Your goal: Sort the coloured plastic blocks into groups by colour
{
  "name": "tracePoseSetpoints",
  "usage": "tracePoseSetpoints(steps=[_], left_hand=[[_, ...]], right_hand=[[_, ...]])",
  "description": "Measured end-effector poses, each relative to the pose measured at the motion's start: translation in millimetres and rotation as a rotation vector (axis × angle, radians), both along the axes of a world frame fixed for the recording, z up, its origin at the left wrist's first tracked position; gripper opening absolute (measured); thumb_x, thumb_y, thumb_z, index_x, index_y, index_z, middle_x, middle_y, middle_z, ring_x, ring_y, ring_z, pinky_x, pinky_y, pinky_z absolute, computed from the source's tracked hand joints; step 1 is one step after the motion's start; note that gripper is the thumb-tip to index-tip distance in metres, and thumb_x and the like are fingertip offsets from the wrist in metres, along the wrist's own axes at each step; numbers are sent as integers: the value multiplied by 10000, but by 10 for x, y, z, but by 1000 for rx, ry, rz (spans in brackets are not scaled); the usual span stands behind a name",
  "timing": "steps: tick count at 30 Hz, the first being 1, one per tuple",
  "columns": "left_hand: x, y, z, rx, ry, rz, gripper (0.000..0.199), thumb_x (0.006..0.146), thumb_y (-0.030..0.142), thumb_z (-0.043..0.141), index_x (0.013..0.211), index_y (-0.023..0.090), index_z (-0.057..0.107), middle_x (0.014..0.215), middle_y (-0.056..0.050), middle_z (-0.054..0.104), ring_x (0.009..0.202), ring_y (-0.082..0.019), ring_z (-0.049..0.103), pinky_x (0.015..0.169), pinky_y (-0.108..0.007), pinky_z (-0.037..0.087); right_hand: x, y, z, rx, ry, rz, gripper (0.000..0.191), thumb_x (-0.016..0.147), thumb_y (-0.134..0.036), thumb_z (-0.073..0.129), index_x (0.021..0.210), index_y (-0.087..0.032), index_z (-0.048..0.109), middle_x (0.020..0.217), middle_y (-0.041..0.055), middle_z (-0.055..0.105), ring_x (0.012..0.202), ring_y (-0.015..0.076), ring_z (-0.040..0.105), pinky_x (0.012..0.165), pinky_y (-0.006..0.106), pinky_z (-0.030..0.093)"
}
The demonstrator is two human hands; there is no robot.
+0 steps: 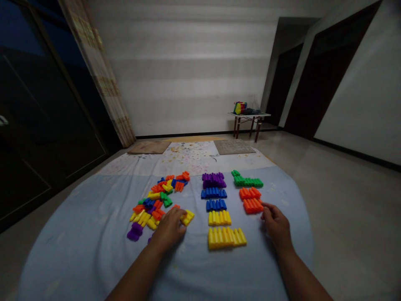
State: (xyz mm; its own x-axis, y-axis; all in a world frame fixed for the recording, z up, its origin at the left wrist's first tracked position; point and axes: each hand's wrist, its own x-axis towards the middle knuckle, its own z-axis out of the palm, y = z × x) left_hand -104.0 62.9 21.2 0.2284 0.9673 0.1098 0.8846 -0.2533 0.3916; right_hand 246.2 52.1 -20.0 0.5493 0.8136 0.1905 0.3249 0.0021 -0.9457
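My left hand [171, 230] is closed on a yellow piece [188, 218] at the right edge of a mixed pile [150, 204] of coloured plastic pieces. My right hand [277, 225] has its fingertips pressed together at the right end of the lower orange row [252, 205]; whether it grips a piece is hidden. In the middle stand rows of purple [214, 180], blue [214, 193] and yellow [219, 218] pieces, with a longer yellow row [226, 237] nearest me. Green pieces [248, 181] lie beyond the orange ones.
A light blue cloth [103, 234] covers the round table. Two mats [149, 147] lie at its far edge. A small side table [249, 114] with a colourful bag [239, 108] stands by the far wall.
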Motion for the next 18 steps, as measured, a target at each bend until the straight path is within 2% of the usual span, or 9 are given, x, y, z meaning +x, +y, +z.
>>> tracePoseSetpoints(steps=[5,9,13,18], left_hand=[[-4,17,99,-26,119,102,503,716,396,560,1172,187,529,1238,-122,540,1176,-269,454,971,-433,306],[92,40,136,-49,231,149,518,706,508,519,1098,175,577,1166,-143,579,1132,-305,473,923,-464,310],[150,77,154,-61,288,155,404,715,456,502,980,178,628,1067,-136,615,1060,-306,506,887,-467,311],[145,131,187,-79,263,140,362,707,388,528,1006,208,621,1066,-105,628,1046,-287,510,903,-456,299]], right_hand=[[-20,6,32,25,-2,2,479,725,-492,498,986,-119,647,572,-2,564,481,137,497,458,243,394],[-31,12,58,47,-12,-5,458,724,-479,506,959,-115,654,550,-7,555,499,143,504,478,245,397],[-37,14,68,54,8,5,447,734,-477,506,959,-119,648,546,-15,548,486,138,495,480,246,395],[-48,19,78,81,7,0,444,730,-474,514,946,-112,655,526,-14,549,484,137,494,471,240,387]])
